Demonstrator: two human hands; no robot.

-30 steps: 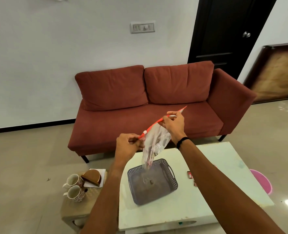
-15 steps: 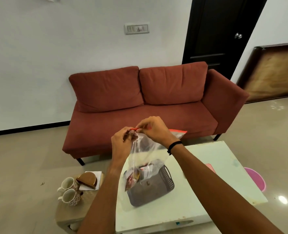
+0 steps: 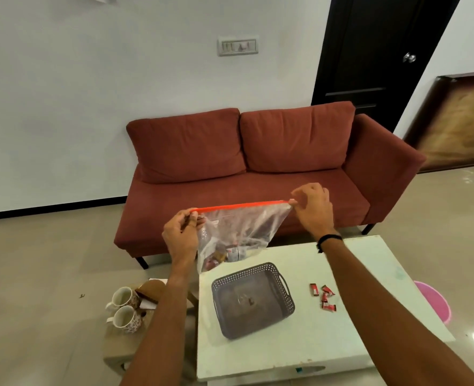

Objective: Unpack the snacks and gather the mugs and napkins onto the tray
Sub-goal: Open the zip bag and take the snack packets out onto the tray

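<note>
above the far left corner of the white table (image 3: 341, 344), a clear zip bag (image 3: 241, 232) stretched taut by its red seal strip (image 3: 241, 206), seal apparently still closed along its length. left hand (image 3: 180, 235) pinching the strip's left end between thumb and fingers; right hand (image 3: 312, 210) pinching the right end; hands set well apart, one at each end of the bag. inside, down at the bag's bottom, a small heap of wrapped snacks (image 3: 224, 256), hanging just past the table's far edge. toward the table's left side, a grey perforated tray (image 3: 283, 307), bare apart from some small thing at its middle, too small to tell. near the right edge, a few red wrapped sweets (image 3: 325, 298) lying loose on the surface, beside the tray and not in it. off the table's left edge, on a low wooden stool (image 3: 119, 346), two floral mugs (image 3: 126, 309) close together, with a brown wedge-shaped holder (image 3: 152, 289) and white napkins (image 3: 146, 304) just behind them. progress, judged from this: early. some sweets out, most snacks still bagged. left to do: opening the seal, emptying the bag, then carrying mugs and napkins across from the stool onto the tray.
</note>
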